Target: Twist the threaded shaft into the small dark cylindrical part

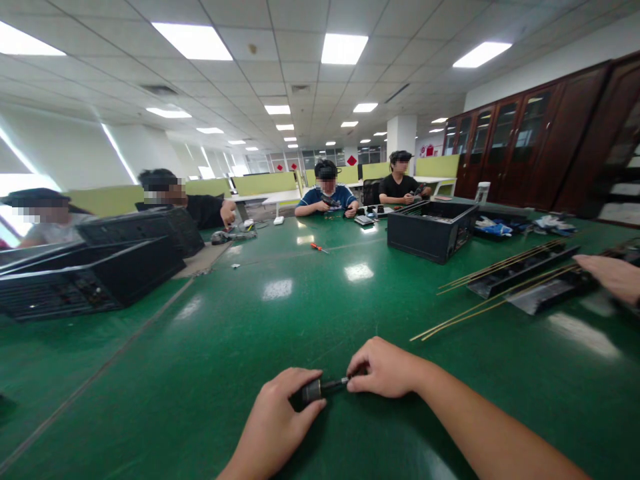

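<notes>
My left hand (280, 413) is closed around a short black cylindrical piece (311, 391), its thumb and forefinger on the two sides. From this piece a thin dark stem (331, 385) points right, ending in a small pale tip. At that tip my right hand (383, 368) pinches with thumb and forefinger; what lies under those fingers is mostly hidden. Both hands are low over the green tabletop (240, 333), close together. The exact kind of the black piece cannot be made out.
Black computer cases (90, 273) stand at the left, and another case (430, 230) at the back right. An orange-handled screwdriver (317, 247) lies mid-table. Thin rods (465, 305) rest by dark metal trays at the right, near another person's hand (613, 277). Several people sit around the table.
</notes>
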Motion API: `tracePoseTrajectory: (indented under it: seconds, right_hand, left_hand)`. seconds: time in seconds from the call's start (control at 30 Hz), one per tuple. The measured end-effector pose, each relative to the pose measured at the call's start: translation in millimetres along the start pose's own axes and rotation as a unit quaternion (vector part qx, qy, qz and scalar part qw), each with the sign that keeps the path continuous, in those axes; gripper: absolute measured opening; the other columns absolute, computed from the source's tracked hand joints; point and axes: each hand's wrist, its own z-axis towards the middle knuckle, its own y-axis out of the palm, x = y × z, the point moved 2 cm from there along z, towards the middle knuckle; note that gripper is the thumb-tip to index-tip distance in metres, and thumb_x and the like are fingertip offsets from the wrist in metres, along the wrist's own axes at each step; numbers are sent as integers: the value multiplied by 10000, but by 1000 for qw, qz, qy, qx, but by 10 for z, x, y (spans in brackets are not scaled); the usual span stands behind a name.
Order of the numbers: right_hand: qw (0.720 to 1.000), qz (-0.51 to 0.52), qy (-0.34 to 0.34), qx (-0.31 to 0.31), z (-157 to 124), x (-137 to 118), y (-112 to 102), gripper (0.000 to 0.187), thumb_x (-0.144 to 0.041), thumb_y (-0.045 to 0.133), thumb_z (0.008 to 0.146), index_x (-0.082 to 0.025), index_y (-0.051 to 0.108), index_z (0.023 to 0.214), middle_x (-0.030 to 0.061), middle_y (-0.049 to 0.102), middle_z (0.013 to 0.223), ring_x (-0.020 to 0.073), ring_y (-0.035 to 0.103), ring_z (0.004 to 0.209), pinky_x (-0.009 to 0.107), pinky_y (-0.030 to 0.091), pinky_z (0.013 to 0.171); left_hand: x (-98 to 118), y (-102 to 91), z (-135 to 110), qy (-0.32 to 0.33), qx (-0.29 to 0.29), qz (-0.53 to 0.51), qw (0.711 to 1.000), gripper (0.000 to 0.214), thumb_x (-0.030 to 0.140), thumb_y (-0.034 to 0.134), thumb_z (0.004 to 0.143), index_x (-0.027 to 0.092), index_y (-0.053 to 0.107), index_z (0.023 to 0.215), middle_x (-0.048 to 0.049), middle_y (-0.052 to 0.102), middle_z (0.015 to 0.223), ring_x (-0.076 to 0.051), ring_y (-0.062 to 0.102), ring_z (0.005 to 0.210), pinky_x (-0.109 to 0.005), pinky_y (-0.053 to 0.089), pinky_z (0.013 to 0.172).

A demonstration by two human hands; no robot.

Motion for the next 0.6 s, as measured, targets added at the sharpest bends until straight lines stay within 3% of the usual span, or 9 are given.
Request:
tracePoseTrajectory:
  seconds: [0.6]
  right_hand:
    - [999, 9, 26, -16, -9, 59, -28, 272, -367, 755, 807, -188, 814, 1004, 20, 755, 792, 147, 615, 656, 215, 395, 569]
  left_hand:
    - [41, -31, 1, 7, 9, 2, 1000, 290, 234, 715, 781, 265, 770, 1065, -35, 789, 1035, -252, 729, 976, -401, 555, 941]
